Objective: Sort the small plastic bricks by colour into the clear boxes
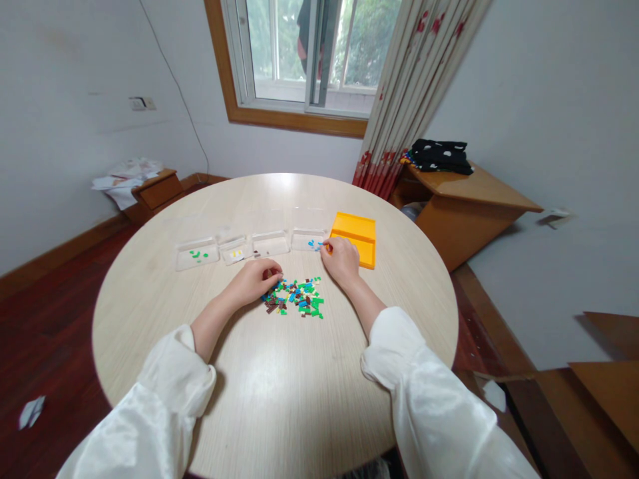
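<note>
A pile of small plastic building bricks (pixel 304 296) in green, blue, brown and cream lies mid-table. My left hand (pixel 255 281) rests at the pile's left edge, fingers curled toward the thumb; what they hold, if anything, is hidden. Over the right end of a clear box with blue bricks (pixel 304 238), my right hand (pixel 342 261) is closed in a pinch. A bit of blue shows at its fingertips, apparently a small blue brick (pixel 321 243). Farther left stand a clear box with green bricks (pixel 182 261), a box with yellow pieces (pixel 227 256) and a box with a few dark pieces (pixel 272 241).
A yellow open case (pixel 354 225) stands just behind and right of my right hand. The round wooden table (pixel 294 386) carries everything. Beyond it are a window, a curtain (pixel 394 113), a wooden cabinet (pixel 474 189) with folded dark cloth, and a small stand with papers (pixel 130 178).
</note>
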A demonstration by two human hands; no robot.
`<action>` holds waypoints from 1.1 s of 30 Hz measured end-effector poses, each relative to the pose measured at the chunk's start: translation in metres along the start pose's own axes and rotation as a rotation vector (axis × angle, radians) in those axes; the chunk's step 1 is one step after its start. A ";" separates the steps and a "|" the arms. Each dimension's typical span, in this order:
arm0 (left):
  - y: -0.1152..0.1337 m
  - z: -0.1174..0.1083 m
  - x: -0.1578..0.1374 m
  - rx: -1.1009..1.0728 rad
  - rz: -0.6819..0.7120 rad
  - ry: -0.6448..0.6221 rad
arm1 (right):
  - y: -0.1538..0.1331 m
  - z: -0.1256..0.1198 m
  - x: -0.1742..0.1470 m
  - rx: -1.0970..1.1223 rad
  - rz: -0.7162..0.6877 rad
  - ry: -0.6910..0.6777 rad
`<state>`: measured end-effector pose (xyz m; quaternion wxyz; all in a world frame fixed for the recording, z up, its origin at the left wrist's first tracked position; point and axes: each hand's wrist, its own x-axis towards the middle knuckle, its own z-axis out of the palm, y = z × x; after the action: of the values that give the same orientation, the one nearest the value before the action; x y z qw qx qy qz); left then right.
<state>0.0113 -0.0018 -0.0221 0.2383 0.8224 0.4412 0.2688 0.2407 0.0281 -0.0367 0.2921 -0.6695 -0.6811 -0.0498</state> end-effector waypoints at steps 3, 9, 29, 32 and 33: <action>0.000 0.000 0.000 0.002 0.006 0.000 | 0.000 0.000 0.000 0.001 0.002 0.000; -0.001 0.000 0.000 0.019 0.000 -0.006 | -0.002 -0.002 -0.001 -0.008 0.017 -0.024; 0.000 0.000 0.000 0.032 -0.007 -0.015 | -0.005 -0.005 -0.001 -0.020 0.044 -0.057; -0.002 0.000 0.000 0.039 0.004 -0.008 | -0.005 -0.005 -0.001 -0.019 0.044 -0.058; -0.002 0.000 0.000 0.040 0.007 -0.006 | -0.005 -0.006 -0.001 -0.018 0.044 -0.057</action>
<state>0.0100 -0.0010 -0.0237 0.2223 0.8293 0.4429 0.2580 0.2379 0.0243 -0.0309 0.2675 -0.6883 -0.6737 -0.0304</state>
